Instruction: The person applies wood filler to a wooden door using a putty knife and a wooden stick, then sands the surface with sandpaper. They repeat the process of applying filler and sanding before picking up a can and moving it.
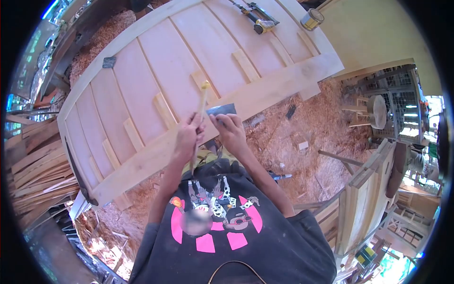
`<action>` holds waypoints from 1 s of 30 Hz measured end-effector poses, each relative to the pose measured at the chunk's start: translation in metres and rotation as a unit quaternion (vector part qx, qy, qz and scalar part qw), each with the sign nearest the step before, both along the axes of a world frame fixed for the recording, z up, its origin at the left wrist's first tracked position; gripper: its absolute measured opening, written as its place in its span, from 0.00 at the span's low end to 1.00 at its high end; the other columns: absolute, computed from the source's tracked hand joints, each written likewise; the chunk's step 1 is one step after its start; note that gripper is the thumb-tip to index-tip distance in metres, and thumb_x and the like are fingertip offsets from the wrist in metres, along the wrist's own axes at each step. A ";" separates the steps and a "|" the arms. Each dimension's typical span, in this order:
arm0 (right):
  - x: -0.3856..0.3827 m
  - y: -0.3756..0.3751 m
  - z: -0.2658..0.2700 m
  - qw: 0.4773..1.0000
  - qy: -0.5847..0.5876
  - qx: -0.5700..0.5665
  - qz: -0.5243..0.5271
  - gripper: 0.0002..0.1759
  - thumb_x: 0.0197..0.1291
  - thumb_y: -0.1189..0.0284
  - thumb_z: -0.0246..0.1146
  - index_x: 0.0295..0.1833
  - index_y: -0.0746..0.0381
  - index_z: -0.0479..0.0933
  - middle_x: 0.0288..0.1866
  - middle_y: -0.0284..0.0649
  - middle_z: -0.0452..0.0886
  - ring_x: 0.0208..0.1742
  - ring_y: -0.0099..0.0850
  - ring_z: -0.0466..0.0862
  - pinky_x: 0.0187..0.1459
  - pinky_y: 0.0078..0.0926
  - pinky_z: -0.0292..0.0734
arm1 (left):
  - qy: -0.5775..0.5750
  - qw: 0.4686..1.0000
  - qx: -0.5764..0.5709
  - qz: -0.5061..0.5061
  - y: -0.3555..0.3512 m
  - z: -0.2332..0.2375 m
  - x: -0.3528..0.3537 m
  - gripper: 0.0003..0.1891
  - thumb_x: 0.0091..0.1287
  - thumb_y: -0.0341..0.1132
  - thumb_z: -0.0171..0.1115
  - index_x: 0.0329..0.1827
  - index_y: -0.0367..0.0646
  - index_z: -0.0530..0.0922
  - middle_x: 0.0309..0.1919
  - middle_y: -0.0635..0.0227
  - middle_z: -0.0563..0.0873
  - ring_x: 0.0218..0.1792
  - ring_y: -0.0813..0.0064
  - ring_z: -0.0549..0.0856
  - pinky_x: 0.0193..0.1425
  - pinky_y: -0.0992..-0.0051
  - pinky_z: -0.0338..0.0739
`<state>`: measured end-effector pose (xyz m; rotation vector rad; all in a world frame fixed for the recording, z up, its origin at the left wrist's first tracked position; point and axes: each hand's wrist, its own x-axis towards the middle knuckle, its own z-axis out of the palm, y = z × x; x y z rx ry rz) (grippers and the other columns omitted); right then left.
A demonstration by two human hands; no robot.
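Note:
A thin wooden stick [204, 98] with a yellowish blob at its upper tip stands nearly upright in my left hand [191, 131], whose fingers are wrapped round it. Just to the right, my right hand [230, 132] grips the lower edge of a flat dark grey sheet [222, 110]. The two hands are close together over the near edge of a large pale wooden panel [295, 73]. Short light wooden blocks [164, 110] lie along that side of the panel, between its long grooves.
A nail gun [261, 23] and an open can [312, 20] rest on the panel's far side. A small dark piece [109, 62] lies at its left. Wood strips [42, 161] are piled at left, a stool [377, 112] stands at right, and shavings [312, 128] cover the floor.

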<state>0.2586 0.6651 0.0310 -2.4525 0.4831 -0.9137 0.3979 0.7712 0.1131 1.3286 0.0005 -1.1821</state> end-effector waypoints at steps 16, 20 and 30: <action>0.007 0.003 0.112 0.976 0.051 0.194 0.088 0.25 0.57 0.87 0.59 0.59 0.61 0.87 0.56 0.42 0.89 0.56 0.41 0.87 0.58 0.38 0.83 | -0.403 0.900 0.164 -0.042 0.047 0.030 -0.037 0.13 0.81 0.35 0.57 0.59 0.39 0.82 0.29 0.66 0.84 0.28 0.75 0.82 0.36 0.70 0.77; 0.002 0.006 0.090 0.896 0.078 0.401 0.173 0.25 0.58 0.86 0.58 0.59 0.62 0.87 0.52 0.42 0.91 0.54 0.41 0.89 0.60 0.36 0.84 | -0.446 0.873 0.195 0.007 0.062 0.015 -0.032 0.12 0.80 0.35 0.57 0.59 0.40 0.83 0.32 0.61 0.86 0.31 0.69 0.83 0.40 0.68 0.79; -0.024 -0.028 0.068 0.741 0.012 0.671 0.040 0.24 0.59 0.86 0.59 0.61 0.69 0.85 0.52 0.44 0.91 0.49 0.28 0.90 0.56 0.25 0.86 | -0.500 0.846 0.178 0.038 0.126 0.001 -0.029 0.12 0.74 0.27 0.60 0.57 0.35 0.83 0.39 0.57 0.85 0.37 0.64 0.84 0.43 0.64 0.80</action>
